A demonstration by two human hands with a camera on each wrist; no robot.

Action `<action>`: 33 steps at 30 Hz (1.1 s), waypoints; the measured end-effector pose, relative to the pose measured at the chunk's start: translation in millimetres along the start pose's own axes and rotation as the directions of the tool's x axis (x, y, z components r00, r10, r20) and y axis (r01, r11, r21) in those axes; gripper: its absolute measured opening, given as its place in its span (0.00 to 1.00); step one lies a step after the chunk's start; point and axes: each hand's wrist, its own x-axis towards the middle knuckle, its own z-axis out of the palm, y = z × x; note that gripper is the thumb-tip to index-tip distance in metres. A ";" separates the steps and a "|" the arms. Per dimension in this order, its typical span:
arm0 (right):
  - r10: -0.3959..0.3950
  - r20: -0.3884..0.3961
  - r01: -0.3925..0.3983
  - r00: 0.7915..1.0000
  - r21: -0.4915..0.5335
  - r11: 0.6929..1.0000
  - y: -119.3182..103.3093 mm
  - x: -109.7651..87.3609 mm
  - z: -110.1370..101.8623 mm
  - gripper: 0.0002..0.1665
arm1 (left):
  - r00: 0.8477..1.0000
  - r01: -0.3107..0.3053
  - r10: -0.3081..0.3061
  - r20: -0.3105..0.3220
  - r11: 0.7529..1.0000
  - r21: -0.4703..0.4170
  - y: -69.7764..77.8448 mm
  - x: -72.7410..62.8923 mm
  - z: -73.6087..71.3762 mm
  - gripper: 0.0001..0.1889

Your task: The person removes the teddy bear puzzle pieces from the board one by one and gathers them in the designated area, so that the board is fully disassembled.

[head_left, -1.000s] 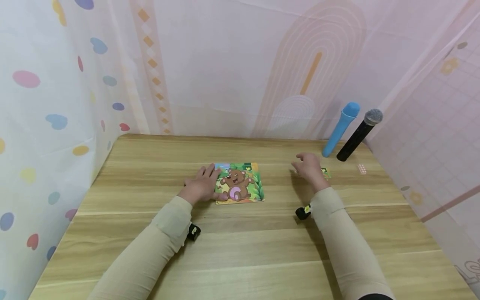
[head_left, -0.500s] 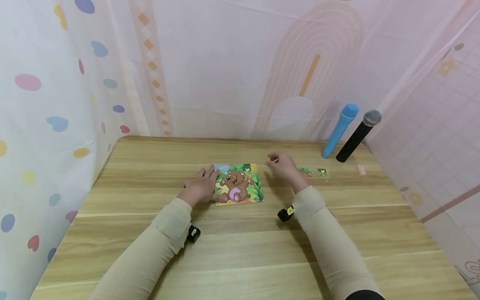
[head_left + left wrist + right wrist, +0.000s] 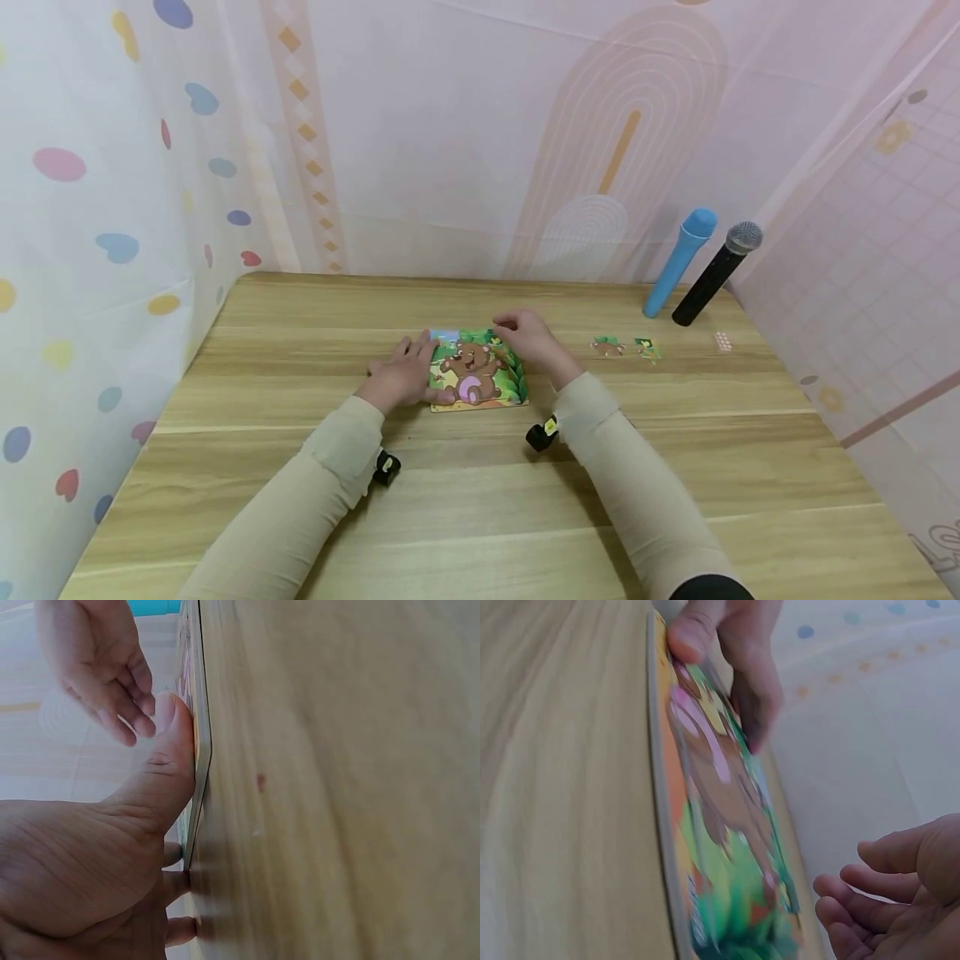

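A flat jigsaw puzzle (image 3: 471, 383) with a brown bear on a green background lies in the middle of the table. My left hand (image 3: 402, 372) rests on its left edge, fingers spread; in the left wrist view the thumb (image 3: 161, 769) lies along the board's edge. Over the puzzle's top right corner hovers my right hand (image 3: 531, 340). Its fingers (image 3: 874, 911) are loosely bent in the right wrist view, with a gap to the thumb and nothing seen between them. Two loose puzzle pieces, one brown and green (image 3: 607, 346) and one green and yellow (image 3: 647, 348), lie to the right.
A blue microphone (image 3: 678, 265) and a black microphone (image 3: 712, 279) with a silver head stand leaning at the back right. Near them lies a small pink dotted patch (image 3: 723, 341). Printed curtains (image 3: 435, 150) hang behind the wooden table (image 3: 465, 517) and along its sides.
My right hand has moved left from the loose pieces to the puzzle's top right corner, uncovering both pieces. The left hand has stayed in place on the puzzle.
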 end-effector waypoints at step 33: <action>0.131 0.132 -0.175 0.982 0.413 0.894 -25.4 5.3 35.9 0.24 | 1.000 0.031 -0.031 -0.005 0.999 -0.041 -4.9 3.0 3.8 0.66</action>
